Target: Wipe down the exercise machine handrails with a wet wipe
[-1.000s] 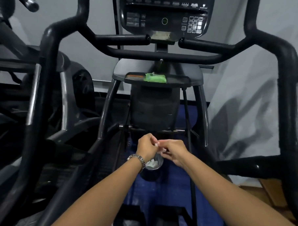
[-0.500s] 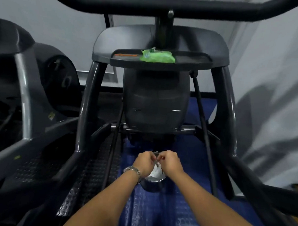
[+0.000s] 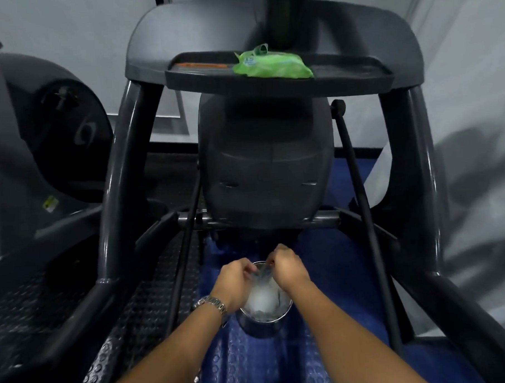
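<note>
My fingers [image 3: 247, 268] are curled in on both sides. My left hand [image 3: 235, 282] and right hand [image 3: 289, 269] sit close together, each pinching an edge of a thin, pale wet wipe [image 3: 262, 273] stretched between them, though blur makes the exact grip hard to read. A watch [image 3: 211, 304] is on my left wrist.

Directly under the wipe a small metal bin [image 3: 263, 325] stands on the blue floor mat [image 3: 253, 362], with crumpled white tissue [image 3: 263, 299] lying in it. Beyond it rises the exercise machine [image 3: 264, 167] with its dark uprights [image 3: 120, 182]. On its tray [image 3: 281, 85] lies a green wipe pack [image 3: 272, 66] with its flap up.

The handrails are out of view above. I judge this wipe is headed for the bin, so one round of wiping looks done. Whether every rail has been covered, I cannot tell from here.
</note>
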`<state>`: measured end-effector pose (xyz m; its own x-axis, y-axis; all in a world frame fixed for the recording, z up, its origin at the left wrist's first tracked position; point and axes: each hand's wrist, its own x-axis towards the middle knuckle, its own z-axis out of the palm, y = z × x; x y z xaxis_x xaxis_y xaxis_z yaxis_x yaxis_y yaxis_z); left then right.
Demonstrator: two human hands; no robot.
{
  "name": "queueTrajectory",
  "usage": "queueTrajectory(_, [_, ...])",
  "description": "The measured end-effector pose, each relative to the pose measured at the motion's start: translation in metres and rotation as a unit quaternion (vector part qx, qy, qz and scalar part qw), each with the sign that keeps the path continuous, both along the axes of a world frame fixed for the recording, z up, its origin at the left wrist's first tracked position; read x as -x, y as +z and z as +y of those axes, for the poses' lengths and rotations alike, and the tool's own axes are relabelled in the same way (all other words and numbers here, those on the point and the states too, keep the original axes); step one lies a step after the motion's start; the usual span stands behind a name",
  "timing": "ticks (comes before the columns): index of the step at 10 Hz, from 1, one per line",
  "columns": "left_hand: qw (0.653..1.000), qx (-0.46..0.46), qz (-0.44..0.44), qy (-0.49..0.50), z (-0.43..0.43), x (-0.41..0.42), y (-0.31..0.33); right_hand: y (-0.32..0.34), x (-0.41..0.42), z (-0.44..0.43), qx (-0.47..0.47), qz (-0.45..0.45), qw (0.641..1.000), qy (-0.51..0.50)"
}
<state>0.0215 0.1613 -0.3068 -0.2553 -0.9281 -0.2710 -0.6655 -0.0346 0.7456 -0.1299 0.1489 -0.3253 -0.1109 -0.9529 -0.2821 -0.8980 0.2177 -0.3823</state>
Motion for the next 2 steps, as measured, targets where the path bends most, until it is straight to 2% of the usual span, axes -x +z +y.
queueTrajectory(1, [1.000, 0.011, 0.001, 0.003, -0.0027, 0.0020, 0.0018, 0.0012, 0.0047, 0.0019, 0.028, 0.002, 1.000, -0.004])
queueTrajectory(2, [1.000, 0.001, 0.006, 0.007, -0.0008, 0.0057, 0.0102, 0.0071, 0.0114, 0.0076, 0.010, -0.026, 0.998, -0.050])
